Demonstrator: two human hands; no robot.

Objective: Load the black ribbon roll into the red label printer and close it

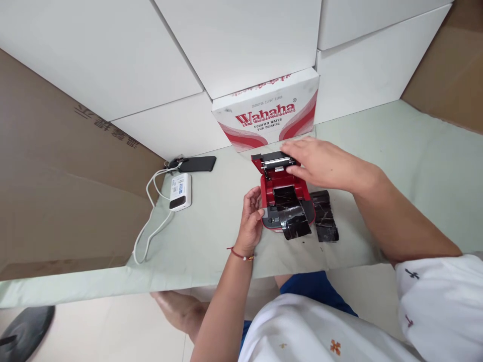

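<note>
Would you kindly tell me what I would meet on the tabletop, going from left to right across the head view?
White power bank → left hand → open red device → loose black strip.

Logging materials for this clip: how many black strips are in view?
2: one black strip drapes from the red machine; the second strip lies on the cloth to its right. More may be hidden.
</note>
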